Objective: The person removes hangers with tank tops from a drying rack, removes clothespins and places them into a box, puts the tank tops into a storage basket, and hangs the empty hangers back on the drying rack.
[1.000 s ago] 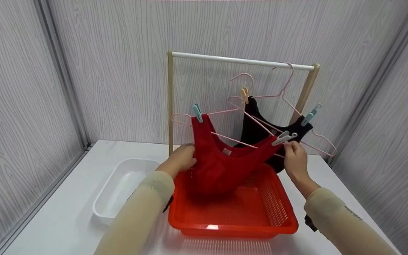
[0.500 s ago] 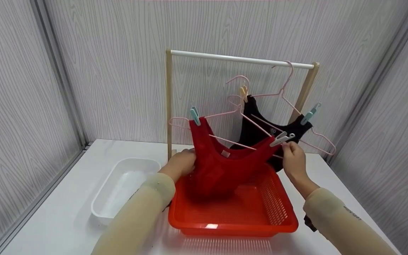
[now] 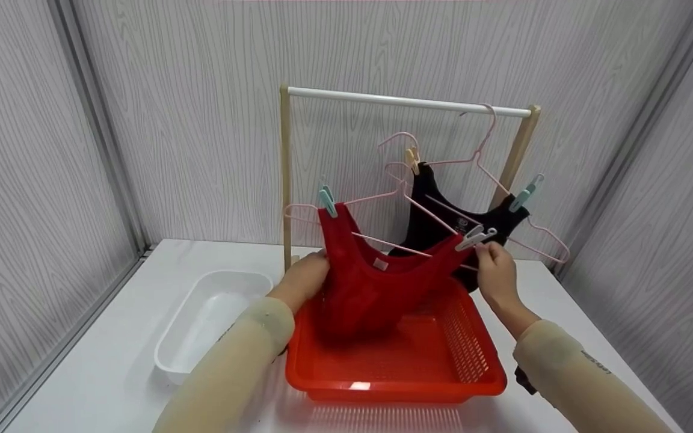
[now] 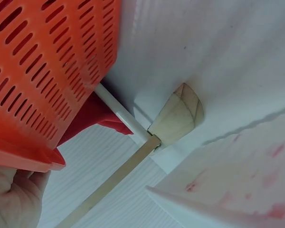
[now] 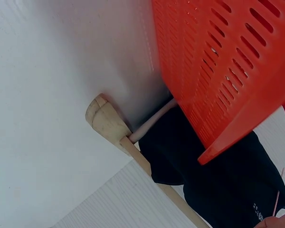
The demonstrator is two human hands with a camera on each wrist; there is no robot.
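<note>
A red tank top (image 3: 376,288) hangs over the basket on a pink wire hanger (image 3: 376,197). The hanger's hook is off the rail. A teal clothespin (image 3: 327,202) clips the left strap, and a white clothespin (image 3: 471,238) clips the right. My left hand (image 3: 305,278) holds the top's left side, its fingertips hidden behind the cloth; in the left wrist view this hand (image 4: 16,195) shows below the basket's rim. With finger and thumb, my right hand (image 3: 497,270) pinches the right strap just below the white clothespin.
A black tank top (image 3: 443,225) hangs behind on another pink hanger (image 3: 494,174), hooked over the rack's white rail (image 3: 406,102). The red perforated basket (image 3: 394,388) stands on the white table (image 3: 100,337). Left of it lies a white tray (image 3: 169,337).
The red tank top and its hanger have shifted slightly left and down. Both hands have moved a little left along with it, their hold unchanged.
</note>
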